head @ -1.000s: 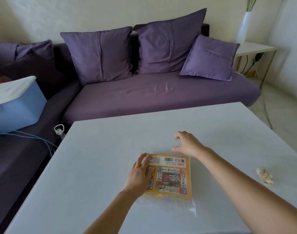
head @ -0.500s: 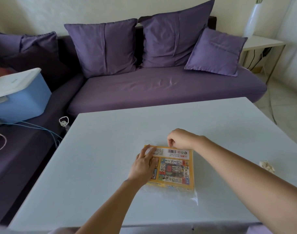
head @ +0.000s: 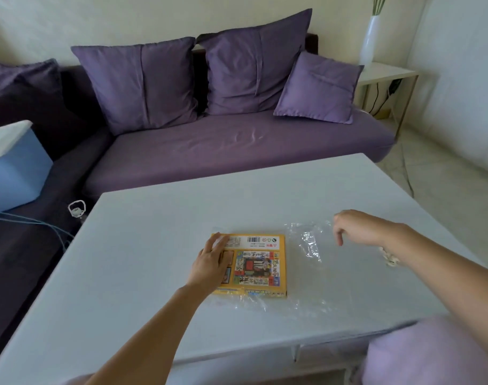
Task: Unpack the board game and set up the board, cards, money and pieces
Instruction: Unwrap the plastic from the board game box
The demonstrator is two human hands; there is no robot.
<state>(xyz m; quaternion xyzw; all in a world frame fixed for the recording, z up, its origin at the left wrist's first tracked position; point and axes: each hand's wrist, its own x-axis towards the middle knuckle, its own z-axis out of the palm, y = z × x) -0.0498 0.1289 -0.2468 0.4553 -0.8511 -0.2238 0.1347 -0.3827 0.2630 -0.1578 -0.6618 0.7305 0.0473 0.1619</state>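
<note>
So, barely started: left hand (head: pixel 209 263) has its fingers flat on the box (head: pixel 260 266), and the plastic wrap (head: pixel 309 245) lies loose beside the right hand (head: pixel 362 229), fingers curled. Can't tell if they're pinching it. Box not opened yet.

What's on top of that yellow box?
The left hand lies flat on the yellow box, hiding print beneath. The right hand seems to pinch clear plastic wrap beside it. Contents unseen.

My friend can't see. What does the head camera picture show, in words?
A person's left hand presses flat on a yellow board game box on a pale table. Loose clear plastic wrap lies right of the box, beside the curled right hand; a purple sofa stands behind.
</note>
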